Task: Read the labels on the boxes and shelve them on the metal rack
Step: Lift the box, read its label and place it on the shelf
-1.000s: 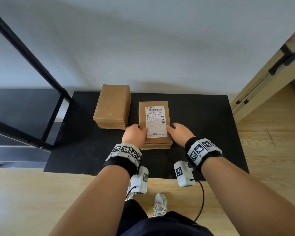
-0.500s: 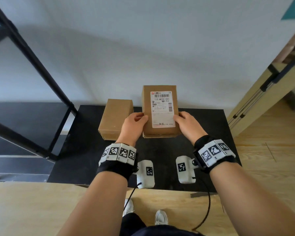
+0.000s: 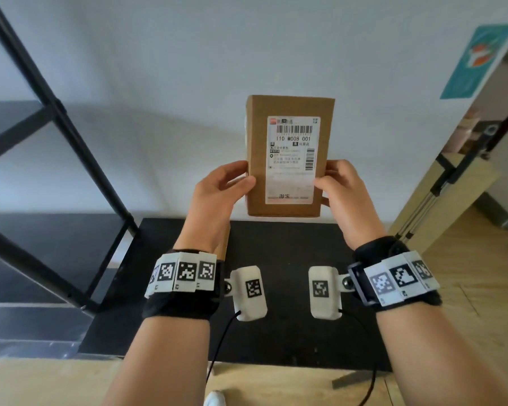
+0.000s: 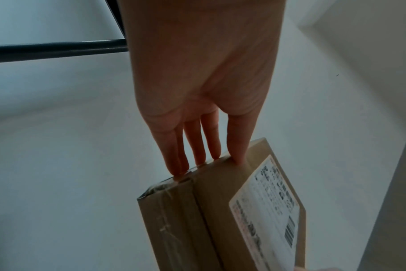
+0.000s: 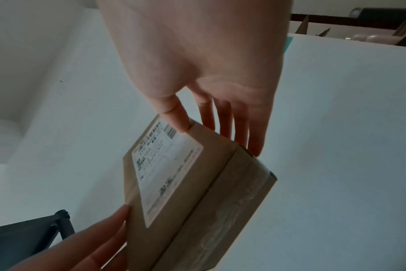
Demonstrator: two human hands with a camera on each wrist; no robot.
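Both hands hold a brown cardboard box [image 3: 257, 142] upright in the air above the black table [image 3: 291, 247]. Its white shipping label [image 3: 292, 159] faces me and reads 110 M008 001. My left hand [image 3: 232, 180] grips the box's left edge, thumb on the front and fingers behind; my right hand [image 3: 332, 178] grips the right edge the same way. In the left wrist view the fingers [image 4: 197, 146] lie along the box [image 4: 211, 210]. In the right wrist view the thumb presses the label and the fingers [image 5: 239, 128] back the box [image 5: 197, 183]. A second plain box [image 3: 225, 241] shows only as a sliver behind my left wrist.
The black metal rack [image 3: 56, 112] stands at the left, with dark shelves [image 3: 41, 244] at and above table height. A white wall lies behind the table. A teal poster [image 3: 478, 60] and a wooden panel [image 3: 440, 200] are at the right. Wood floor surrounds the table.
The labelled box has risen off the table and tipped upright, label towards me, held in both hands. The second box has dropped out of sight behind my left wrist.
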